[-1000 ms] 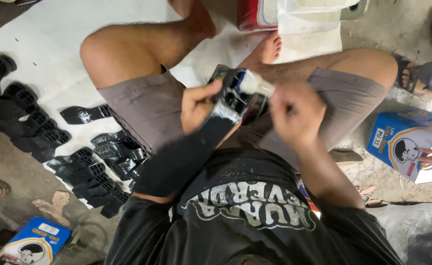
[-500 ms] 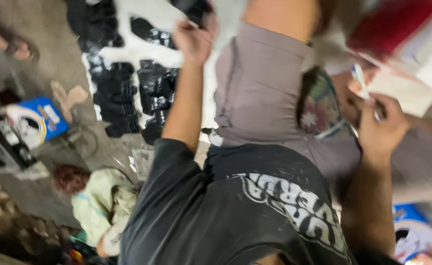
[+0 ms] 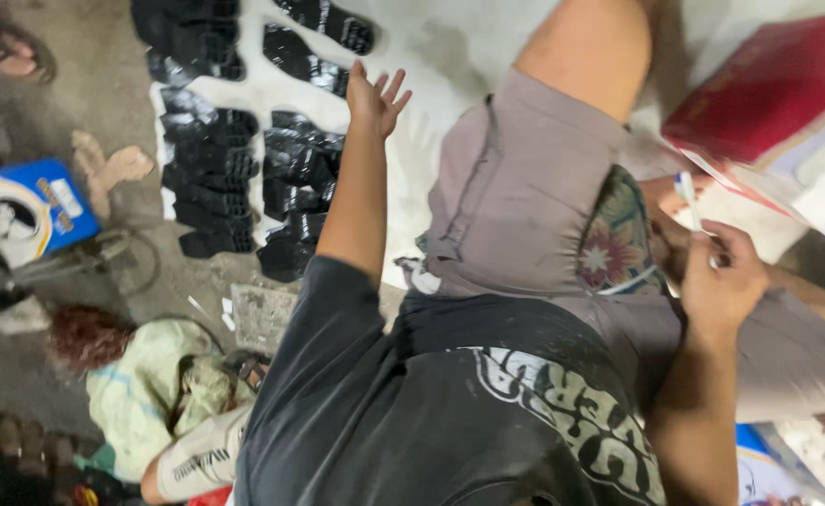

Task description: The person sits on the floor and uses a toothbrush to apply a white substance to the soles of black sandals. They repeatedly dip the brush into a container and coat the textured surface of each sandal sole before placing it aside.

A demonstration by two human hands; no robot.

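Note:
I sit on the floor in grey shorts and a black shirt. My left hand (image 3: 375, 98) is stretched out to the left with its fingers spread and nothing in it, hovering just above the white sheet (image 3: 450, 56) beside the rows of black pieces (image 3: 291, 173). My right hand (image 3: 720, 276) is near my right knee, closed on a thin white stick-like tool (image 3: 686, 195) that points upward.
A red box (image 3: 769, 89) lies at the top right. A blue box (image 3: 28, 211) sits at the left beside a metal tool. A pale green cloth (image 3: 145, 389) is bunched at the lower left. Another person's sandalled foot (image 3: 9, 52) is at the top left.
The black piece that both hands held a second ago is gone from them. My left arm has reached out to the rows of black pieces and now hovers open-handed. The view swung left.

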